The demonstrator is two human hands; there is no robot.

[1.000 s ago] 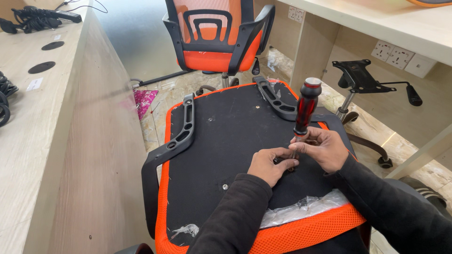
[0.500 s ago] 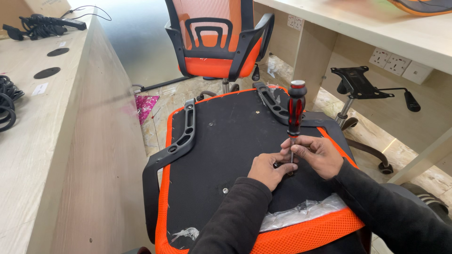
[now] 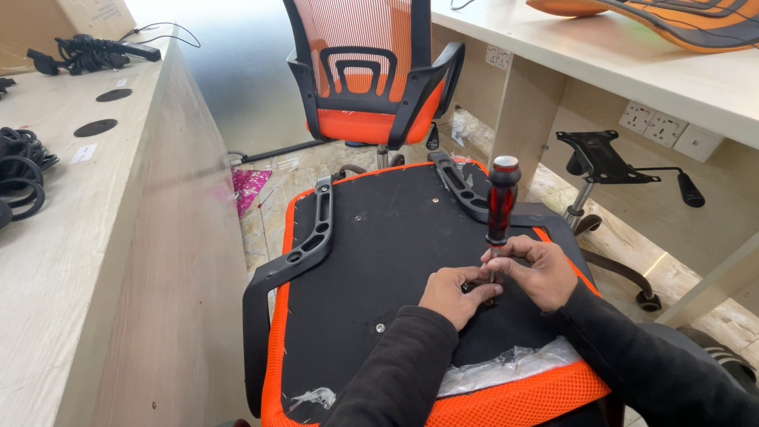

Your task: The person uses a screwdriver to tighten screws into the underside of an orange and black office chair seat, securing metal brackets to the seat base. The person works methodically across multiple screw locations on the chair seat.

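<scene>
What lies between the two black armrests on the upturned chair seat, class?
In the head view, between the left armrest and right armrest lies the seat's black underside, bare except for small screws.

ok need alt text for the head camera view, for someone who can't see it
Two hands steady an upright red-handled screwdriver on the black underside of an upturned orange chair seat: the right hand grips its shaft, the left hand pinches at its tip. An assembled orange chair stands behind, between pale desks.
</scene>
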